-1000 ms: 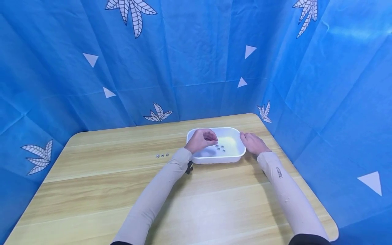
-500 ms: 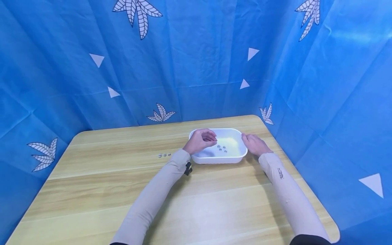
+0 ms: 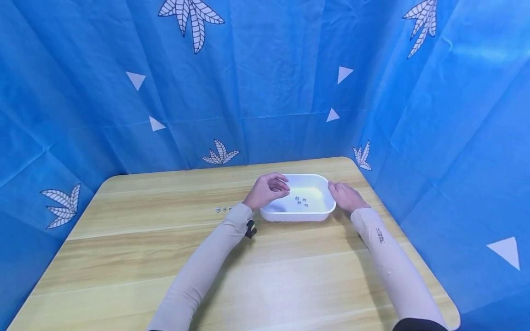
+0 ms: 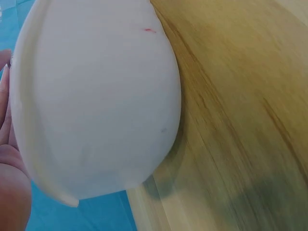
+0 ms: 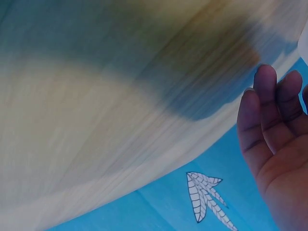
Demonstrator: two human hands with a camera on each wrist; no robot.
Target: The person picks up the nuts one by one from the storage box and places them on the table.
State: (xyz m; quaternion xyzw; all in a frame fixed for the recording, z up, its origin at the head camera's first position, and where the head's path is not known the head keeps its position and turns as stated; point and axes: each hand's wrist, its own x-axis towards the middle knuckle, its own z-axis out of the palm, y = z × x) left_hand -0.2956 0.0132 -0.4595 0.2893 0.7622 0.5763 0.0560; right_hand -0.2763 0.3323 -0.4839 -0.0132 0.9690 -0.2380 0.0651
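Note:
A white plastic tray (image 3: 298, 216) stands near the back right of the table. Several small silvery pieces (image 3: 301, 202), which look like metal nuts, lie loose on its floor. Over the tray's left end hovers my left hand (image 3: 269, 189), fingers bent and thumb apart from them, with nothing visible between. In the left wrist view this hand (image 4: 7, 144) is mostly cut off behind the tray's side (image 4: 101, 96). My right hand (image 3: 347, 195) holds the tray's right rim, its thumb on the edge. The right wrist view shows this hand's fingers (image 5: 269, 108) beside a sliver of tray.
More of the small silvery pieces (image 3: 218, 209) sit in a row on the wooden table (image 3: 165, 248), left of the tray; my left sleeve partly hides the row's end. A blue patterned curtain (image 3: 269, 82) hangs behind and at both sides of the table.
The thumb and fingers of my left hand have parted, and the hand has drawn a little left over the tray. My right hand keeps its hold. The view has shifted slightly.

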